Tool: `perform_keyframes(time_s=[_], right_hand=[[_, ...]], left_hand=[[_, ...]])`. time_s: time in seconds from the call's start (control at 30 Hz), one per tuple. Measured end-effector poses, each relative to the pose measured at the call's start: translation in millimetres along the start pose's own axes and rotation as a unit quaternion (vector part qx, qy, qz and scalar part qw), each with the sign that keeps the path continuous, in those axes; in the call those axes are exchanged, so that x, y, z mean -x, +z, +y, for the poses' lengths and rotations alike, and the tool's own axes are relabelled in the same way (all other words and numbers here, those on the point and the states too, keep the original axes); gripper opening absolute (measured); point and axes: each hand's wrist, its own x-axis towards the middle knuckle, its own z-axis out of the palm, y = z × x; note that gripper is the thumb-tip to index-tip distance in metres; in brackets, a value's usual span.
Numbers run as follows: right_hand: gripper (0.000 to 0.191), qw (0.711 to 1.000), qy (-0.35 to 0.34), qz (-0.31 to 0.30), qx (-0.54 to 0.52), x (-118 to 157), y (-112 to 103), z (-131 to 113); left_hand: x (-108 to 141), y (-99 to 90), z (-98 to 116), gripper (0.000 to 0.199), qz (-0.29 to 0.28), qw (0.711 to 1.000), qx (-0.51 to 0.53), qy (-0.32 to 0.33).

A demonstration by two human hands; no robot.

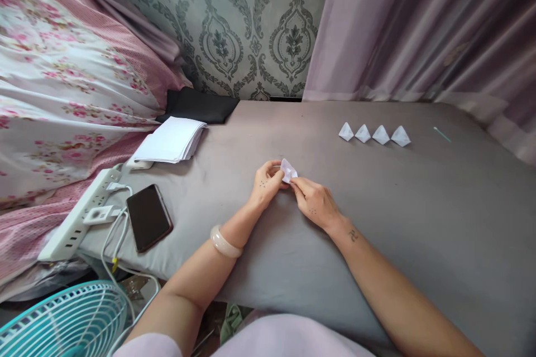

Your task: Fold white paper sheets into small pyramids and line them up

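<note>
A small folded white paper piece (288, 170) is held between my two hands above the middle of the grey-covered table (268, 279). My left hand (269, 181) is closed on its left side, thumb in front. At its lower right edge, my right hand (315, 198) pinches the paper between thumb and fingers. Some of the fingers are hidden behind the paper. Farther back to the right stands a row of several folded paper shapes (381, 135), pointed at the top, apart from both hands.
On the left lie a stack of white paper (171, 140), a black folded item (203, 105), a phone (149, 217) and a white power strip (79, 215) with cables. A teal fan (62, 318) stands below the table's left edge. A thin green stick (443, 134) lies far right.
</note>
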Motion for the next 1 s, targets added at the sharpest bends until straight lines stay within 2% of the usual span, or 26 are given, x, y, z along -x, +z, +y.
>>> perform_keyframes(time_s=[0.13,0.3,0.5,0.73,1.0], right_hand=[[0.030,0.998,-0.028,-0.030,0.047,1,0,-2],[0.030,0.990,-0.069,-0.058,0.112,2,2,-3],[0.028,0.985,-0.091,-0.068,0.130,2,2,-4],[0.029,0.987,-0.036,-0.071,0.139,1,-1,-7],[0.030,0.986,0.002,-0.079,0.146,1,-3,-7]], left_hand=[[-3,-5.3,5,0.029,0.014,1.000,0.009,-0.011],[-10,-10.7,-3,0.024,0.028,0.999,-0.001,-0.040],[-14,-10.2,-8,0.017,0.033,0.997,0.019,-0.062],[-13,-8.6,-8,0.020,0.042,0.994,0.081,-0.055],[-11,-4.8,-10,0.021,0.045,0.994,0.091,-0.046]])
